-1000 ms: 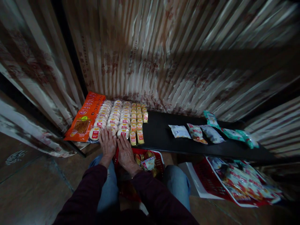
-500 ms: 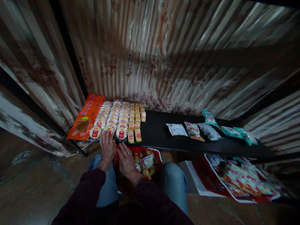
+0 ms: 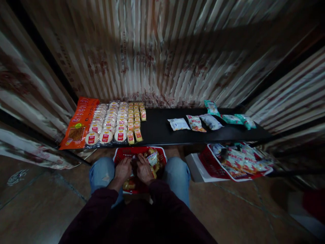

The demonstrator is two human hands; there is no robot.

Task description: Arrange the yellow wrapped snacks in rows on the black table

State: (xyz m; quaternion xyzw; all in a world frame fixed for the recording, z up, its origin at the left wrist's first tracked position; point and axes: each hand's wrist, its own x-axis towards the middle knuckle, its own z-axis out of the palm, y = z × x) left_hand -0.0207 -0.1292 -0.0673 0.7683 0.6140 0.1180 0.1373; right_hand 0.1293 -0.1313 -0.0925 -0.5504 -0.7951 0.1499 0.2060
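Observation:
My left hand (image 3: 123, 169) and my right hand (image 3: 144, 169) are side by side over the red basket (image 3: 164, 153) between my knees. The fingers of both are curled inward close together, and what they grip, if anything, is too dark to make out. Small wrapped snacks (image 3: 153, 158) lie in the basket beside my right hand. Above, on the black shelf (image 3: 157, 125), stand rows of round white crackers (image 3: 106, 136) in clear wrappers. To their right are rows of small yellow-wrapped snacks (image 3: 134, 117), and to their left lies a large orange bag (image 3: 78, 123).
Farther right on the shelf lie a white packet (image 3: 178, 124), a red-and-white packet (image 3: 195, 123) and several green packets (image 3: 231, 119). Under that end, a second red basket (image 3: 212, 164) holds snack bags, next to a white box (image 3: 196, 166). Striped curtain (image 3: 152, 51) hangs behind.
Both hands have drawn back from the front of the cracker rows down into the basket. The view has shifted, so the shelf sits farther left and higher. The rows look unchanged.

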